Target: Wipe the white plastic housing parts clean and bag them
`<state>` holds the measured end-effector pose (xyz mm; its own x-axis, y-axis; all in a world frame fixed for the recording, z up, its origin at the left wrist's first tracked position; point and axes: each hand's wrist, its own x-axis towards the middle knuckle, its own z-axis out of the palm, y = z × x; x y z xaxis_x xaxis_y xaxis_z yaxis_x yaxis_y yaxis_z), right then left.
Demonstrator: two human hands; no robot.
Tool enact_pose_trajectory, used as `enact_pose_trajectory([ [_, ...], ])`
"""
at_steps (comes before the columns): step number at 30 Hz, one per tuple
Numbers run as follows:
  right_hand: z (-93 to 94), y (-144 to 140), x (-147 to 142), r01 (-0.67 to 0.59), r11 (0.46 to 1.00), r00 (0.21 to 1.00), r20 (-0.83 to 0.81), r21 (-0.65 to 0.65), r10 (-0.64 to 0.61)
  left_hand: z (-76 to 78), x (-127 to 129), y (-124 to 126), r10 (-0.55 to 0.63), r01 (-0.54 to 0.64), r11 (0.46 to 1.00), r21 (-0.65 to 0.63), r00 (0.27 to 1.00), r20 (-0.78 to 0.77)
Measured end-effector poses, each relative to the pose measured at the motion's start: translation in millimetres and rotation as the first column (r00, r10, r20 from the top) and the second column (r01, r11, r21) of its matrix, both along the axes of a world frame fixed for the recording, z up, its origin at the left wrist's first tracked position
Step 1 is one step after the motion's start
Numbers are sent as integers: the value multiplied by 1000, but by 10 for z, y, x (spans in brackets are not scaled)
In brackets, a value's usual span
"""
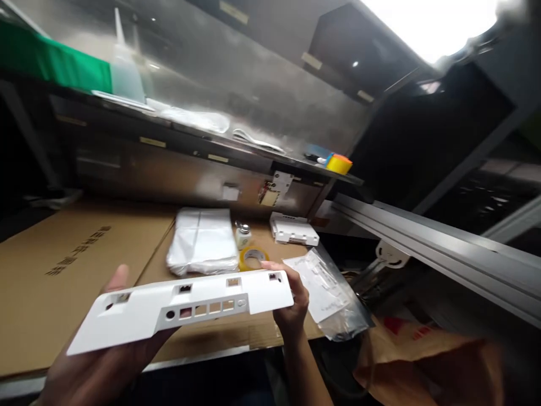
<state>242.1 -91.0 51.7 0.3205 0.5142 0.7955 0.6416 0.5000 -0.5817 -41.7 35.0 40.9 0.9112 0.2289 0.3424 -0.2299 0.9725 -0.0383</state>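
White plastic panel [186, 307] held level above the cardboard-covered worktop [54, 282]; left hand [101, 361] cradles underneath, right hand [291, 304] pinches its end; I'd keep both grips on the edges, clear of the cutouts.

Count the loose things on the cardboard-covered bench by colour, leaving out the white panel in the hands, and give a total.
White: 2, folded white plastic sheet stack, white plastic housing stack
Yellow: 1, yellowish tape roll
Clear: 2, small clear bottle, clear plastic bag
Total: 5
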Motion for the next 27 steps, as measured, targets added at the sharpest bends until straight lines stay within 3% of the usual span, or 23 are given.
enact_pose_trajectory([
  [2, -110, 25, -52, 6, 999, 1000, -25, -47, -7, 117, -40, -118, -94, 94, 995, -19, 995, -22],
  [3, -157, 36, -71, 14, 998, 999, -38, -67, -17, 171, -34, -154, -81, 81, 997, -16, 996, -33],
  [6, -270, 77, -98, 45, 993, 996, -73, -105, -53, 249, 31, -163, 100, -97, 994, 45, 993, -65],
  [11, -395, 147, -28, 14, 990, 989, -142, -139, -34, 162, 154, -99, 217, -201, 972, 121, 967, -131],
  [27, -582, 31, 355, 7, 986, 981, -192, -167, -40, -19, 493, -170, 267, -233, 958, 169, 940, -214],
])
